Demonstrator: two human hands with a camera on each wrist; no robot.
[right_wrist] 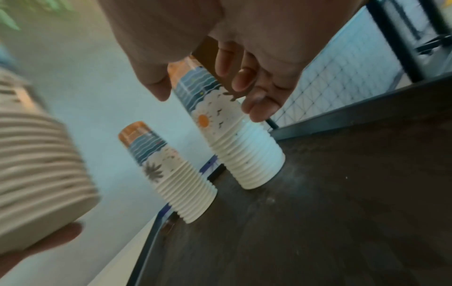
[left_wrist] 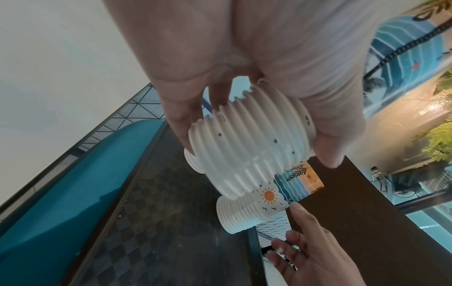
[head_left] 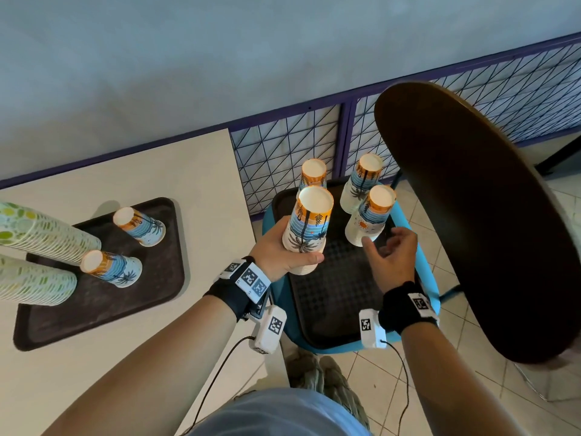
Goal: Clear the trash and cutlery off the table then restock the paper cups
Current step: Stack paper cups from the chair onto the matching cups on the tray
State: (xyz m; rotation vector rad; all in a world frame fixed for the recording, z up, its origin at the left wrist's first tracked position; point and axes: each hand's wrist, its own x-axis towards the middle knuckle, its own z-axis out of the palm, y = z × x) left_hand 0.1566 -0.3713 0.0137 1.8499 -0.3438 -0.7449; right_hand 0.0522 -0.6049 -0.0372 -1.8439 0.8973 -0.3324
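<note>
My left hand point(head_left: 298, 243) grips an upside-down stack of beach-print paper cups point(head_left: 309, 228), lifted above the black tray point(head_left: 339, 297) that lies on a blue chair point(head_left: 429, 278); the left wrist view shows fingers and thumb wrapped round the stack's white rims point(left_wrist: 252, 139). My right hand point(head_left: 382, 243) hovers open by a second cup stack point(head_left: 369, 215) standing on the tray. In the right wrist view its thumb and fingers point(right_wrist: 257, 92) flank that stack point(right_wrist: 239, 139); I cannot tell whether they touch. Two more stacks point(head_left: 312, 174) point(head_left: 361, 180) stand at the tray's far end.
On the white table point(head_left: 188, 171) to the left, another black tray point(head_left: 151, 297) carries two beach-print cup stacks point(head_left: 141, 226) point(head_left: 110, 269) and tall green-patterned stacks point(head_left: 41, 234). A dark round tabletop point(head_left: 487, 231) overhangs the chair on the right. A wire-grid fence point(head_left: 283, 152) stands behind.
</note>
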